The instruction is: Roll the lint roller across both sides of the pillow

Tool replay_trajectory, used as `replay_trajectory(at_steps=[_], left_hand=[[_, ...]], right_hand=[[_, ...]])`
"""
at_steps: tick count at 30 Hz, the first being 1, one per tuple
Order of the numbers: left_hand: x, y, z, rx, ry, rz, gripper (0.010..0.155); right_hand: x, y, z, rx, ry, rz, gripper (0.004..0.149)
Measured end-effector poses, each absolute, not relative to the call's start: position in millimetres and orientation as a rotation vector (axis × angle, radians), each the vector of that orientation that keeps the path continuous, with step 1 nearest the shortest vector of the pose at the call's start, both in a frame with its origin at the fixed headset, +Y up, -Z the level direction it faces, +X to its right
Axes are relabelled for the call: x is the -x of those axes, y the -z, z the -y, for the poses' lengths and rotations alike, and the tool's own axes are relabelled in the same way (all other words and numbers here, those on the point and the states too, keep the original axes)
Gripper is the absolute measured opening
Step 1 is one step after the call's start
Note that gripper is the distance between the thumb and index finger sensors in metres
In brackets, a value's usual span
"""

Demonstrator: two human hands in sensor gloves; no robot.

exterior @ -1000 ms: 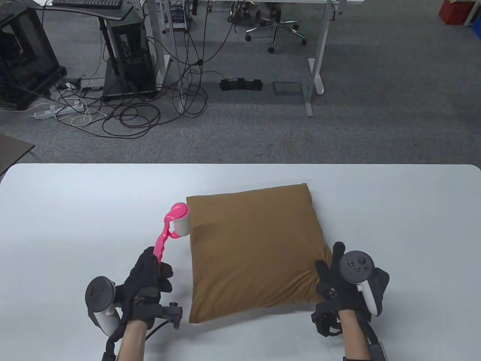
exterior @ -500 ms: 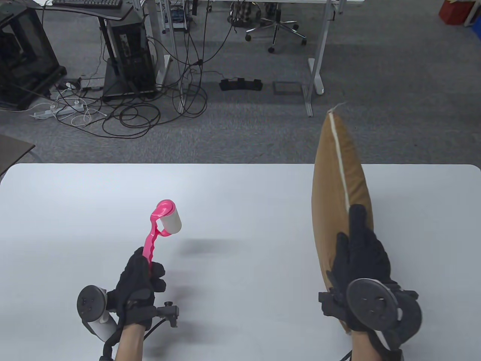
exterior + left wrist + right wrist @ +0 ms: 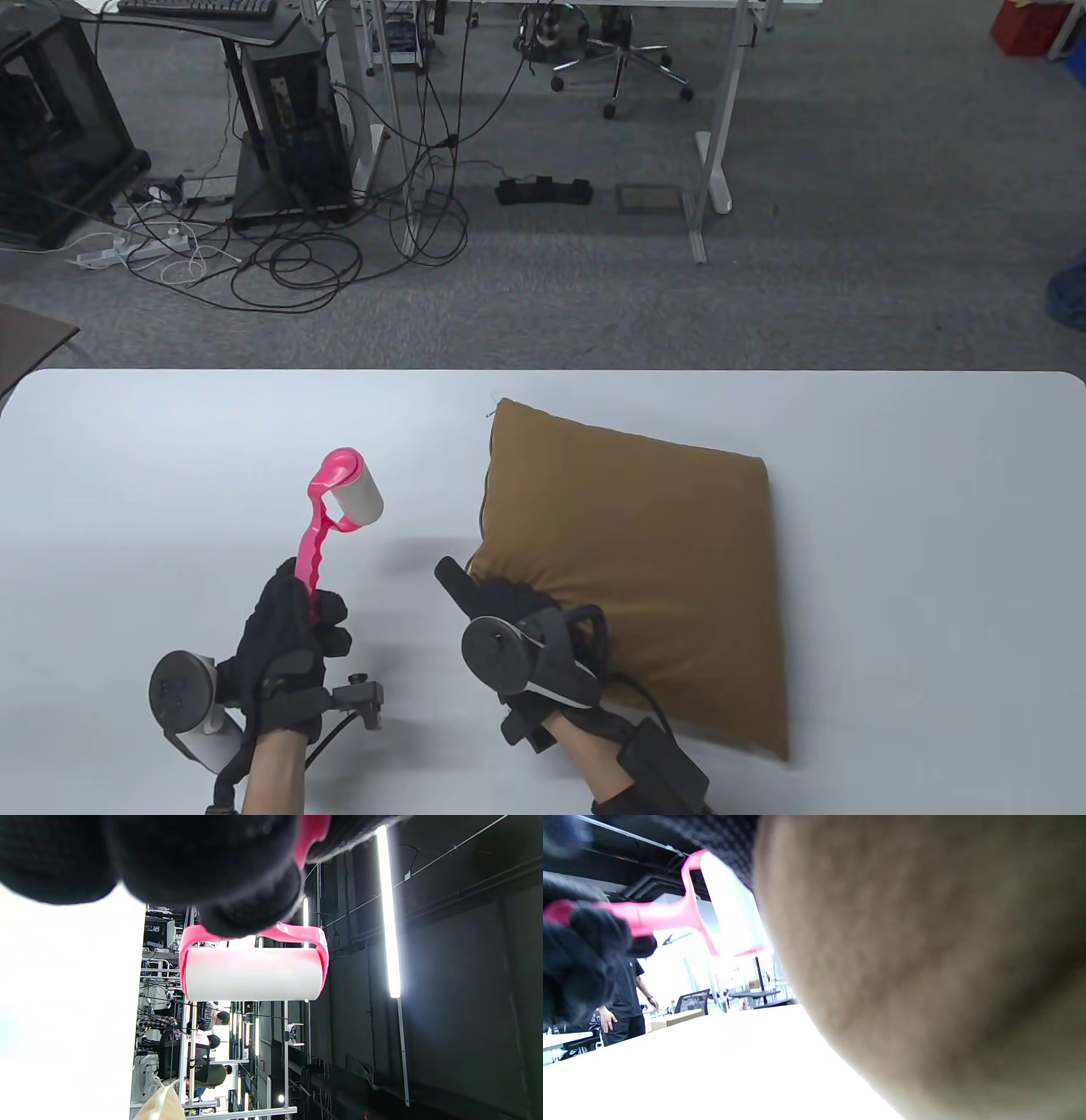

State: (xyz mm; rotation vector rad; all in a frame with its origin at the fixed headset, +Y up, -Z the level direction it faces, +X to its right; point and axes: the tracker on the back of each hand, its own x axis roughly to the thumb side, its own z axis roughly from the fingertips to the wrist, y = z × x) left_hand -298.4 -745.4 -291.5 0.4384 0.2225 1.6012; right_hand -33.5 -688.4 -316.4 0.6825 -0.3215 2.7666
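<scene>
The brown pillow (image 3: 645, 560) lies flat on the white table (image 3: 170, 441), right of centre. It fills the right of the right wrist view (image 3: 925, 976). My right hand (image 3: 501, 598) grips its near left corner. My left hand (image 3: 293, 632) grips the pink handle of the lint roller (image 3: 339, 501) and holds it above the table, left of the pillow and apart from it. The white roll points away from me. The roller also shows in the left wrist view (image 3: 254, 974) and in the right wrist view (image 3: 721, 908).
Beyond the table's far edge is grey carpet with a tangle of cables (image 3: 288, 255), a computer tower (image 3: 293, 127), desk legs (image 3: 717, 127) and an office chair (image 3: 624, 68). A dark surface corner (image 3: 25, 340) sits at the far left.
My right hand flipped the pillow over: it lay flat, stood on edge at the right, and now lies flat again with my hand at its near left corner. The lint roller drifted left.
</scene>
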Motion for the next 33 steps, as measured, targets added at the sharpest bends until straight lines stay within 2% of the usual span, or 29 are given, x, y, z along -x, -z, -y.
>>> replay_trajectory(at_steps=[3,6,8,11,16,17,21,25,29,33], left_hand=[[298.6,293.3,746.0,-0.429,-1.568,-0.217,0.064],[298.7,293.9,745.9,-0.424,-1.553,-0.207,0.063],[298.8,293.7,745.3,-0.424,-1.548,-0.208,0.063],[299.2,293.4,744.2,-0.422,-1.540,-0.212,0.063],[298.3,292.8,743.3,-0.406,-1.554,-0.207,0.063],[298.0,292.8,742.9,-0.405,-1.556,-0.204,0.063],[296.0,292.6,741.0,-0.402,-1.556,-0.188,0.063],[296.2,292.5,739.6,-0.407,-1.554,-0.178,0.063],[296.2,292.2,740.0,-0.407,-1.564,-0.175,0.063],[296.8,291.9,739.5,-0.414,-1.557,-0.172,0.063]], right_hand=[[43.6,326.5,707.8,-0.646,-2.806,0.231,0.058],[50.6,323.5,715.2,-0.656,-2.884,0.211,0.058],[52.5,318.0,712.9,-0.690,-2.891,0.201,0.057],[39.6,308.7,693.0,-0.720,-2.864,0.268,0.055],[-24.8,309.4,665.4,-0.480,-2.869,0.384,0.057],[-55.0,313.3,662.2,-0.342,-2.893,0.390,0.058],[-142.8,319.9,668.4,0.097,-2.857,0.288,0.063],[-204.2,317.8,684.9,0.404,-2.794,0.106,0.072],[-230.9,317.7,710.2,0.468,-2.657,-0.163,0.078],[-239.9,323.4,722.6,0.438,-2.500,-0.177,0.069]])
